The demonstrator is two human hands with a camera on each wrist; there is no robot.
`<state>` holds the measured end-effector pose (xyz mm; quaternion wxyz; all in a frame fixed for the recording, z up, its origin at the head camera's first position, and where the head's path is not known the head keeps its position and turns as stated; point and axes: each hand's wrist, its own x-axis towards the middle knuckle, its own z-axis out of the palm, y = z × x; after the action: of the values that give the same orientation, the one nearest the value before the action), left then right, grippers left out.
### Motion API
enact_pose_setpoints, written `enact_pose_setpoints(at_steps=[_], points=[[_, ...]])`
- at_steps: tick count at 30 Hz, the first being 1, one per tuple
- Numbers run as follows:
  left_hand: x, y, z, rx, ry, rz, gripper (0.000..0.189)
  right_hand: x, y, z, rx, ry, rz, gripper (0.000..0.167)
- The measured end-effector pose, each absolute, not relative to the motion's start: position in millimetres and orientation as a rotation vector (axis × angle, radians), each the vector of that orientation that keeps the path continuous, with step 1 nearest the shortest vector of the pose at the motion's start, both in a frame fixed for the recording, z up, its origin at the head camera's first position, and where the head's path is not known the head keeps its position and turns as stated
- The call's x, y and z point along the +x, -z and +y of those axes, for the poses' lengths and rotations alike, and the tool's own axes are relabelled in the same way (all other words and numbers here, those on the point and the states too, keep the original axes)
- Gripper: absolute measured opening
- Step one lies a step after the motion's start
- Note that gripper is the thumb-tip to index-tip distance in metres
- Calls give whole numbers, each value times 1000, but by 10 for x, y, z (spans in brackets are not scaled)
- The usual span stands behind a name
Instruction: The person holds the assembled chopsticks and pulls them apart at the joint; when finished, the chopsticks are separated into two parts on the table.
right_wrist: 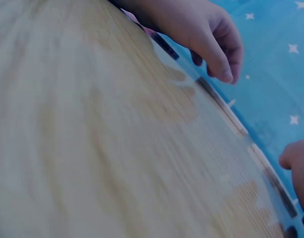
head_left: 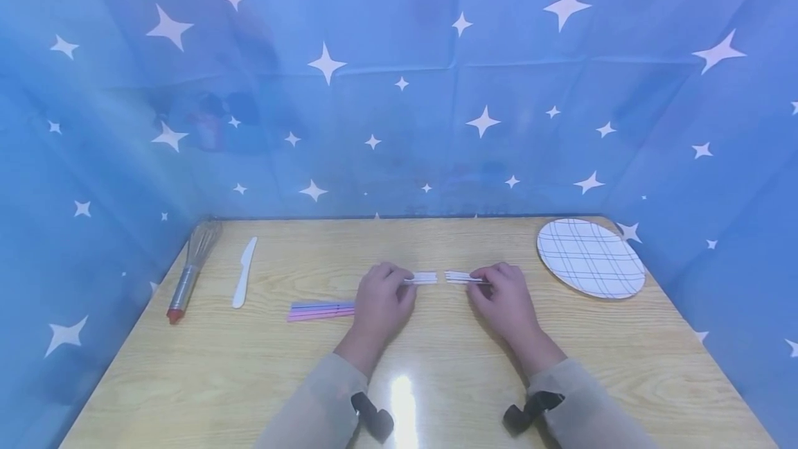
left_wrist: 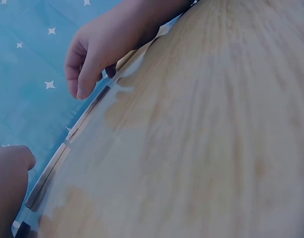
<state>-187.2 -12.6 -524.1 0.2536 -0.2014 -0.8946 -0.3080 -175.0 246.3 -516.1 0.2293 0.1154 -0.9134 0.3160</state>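
In the head view my left hand (head_left: 383,296) is at the left end of a short row of thin white sticks (head_left: 425,278) lying side by side. My right hand (head_left: 506,293) is at the right end of a second white row (head_left: 460,276), across a narrow gap. Both hands bend thumb and fingers loosely downward. From the left wrist camera, the right thumb and index tips (left_wrist: 81,93) hang above the sticks; the right wrist camera shows the same for the left fingertips (right_wrist: 226,78). Beside the left hand lie several blue, purple and pink straw-like sticks (head_left: 319,311), partly hidden by it.
A whisk (head_left: 192,265) with a red-tipped handle lies at the table's left edge, a white knife (head_left: 244,273) next to it. An oval-looking white plate with blue crossing lines (head_left: 591,258) is at the back right. Blue starry cloth (head_left: 399,123) surrounds the wooden table (head_left: 206,386).
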Motion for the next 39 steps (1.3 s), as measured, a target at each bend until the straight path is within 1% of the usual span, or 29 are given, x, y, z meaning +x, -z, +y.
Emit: enact_pose_setpoints(at_steps=[8, 12, 15, 19, 24, 27, 34, 39], points=[[-1836, 5212, -180, -618, 819, -2314, 13, -1742, 5164, 2282, 404, -881, -2486, 10], [-1830, 5188, -284, -629, 802, -2287, 14, -1737, 5147, 2173, 412, -907, -2503, 11], [-1830, 5176, -415, -631, 800, -2277, 15, -1741, 5135, 2075, 429, -926, -2517, 13], [-1811, 5173, -626, -626, 792, -2297, 15, -1744, 5138, 1939, 462, -948, -2513, 11], [-1740, 5150, -896, -507, 757, -2461, 13, -1755, 5148, 1763, 499, -962, -2520, 8], [-1695, 5129, -1056, -453, 755, -2520, 15, -1771, 5151, 1637, 525, -972, -2535, 8], [-1639, 5139, -1397, -457, 737, -2517, 18, -1771, 5153, 1287, 606, -964, -2552, 8], [-1636, 5173, -1568, -421, 744, -2534, 15, -1770, 5134, 1062, 638, -921, -2625, 8]])
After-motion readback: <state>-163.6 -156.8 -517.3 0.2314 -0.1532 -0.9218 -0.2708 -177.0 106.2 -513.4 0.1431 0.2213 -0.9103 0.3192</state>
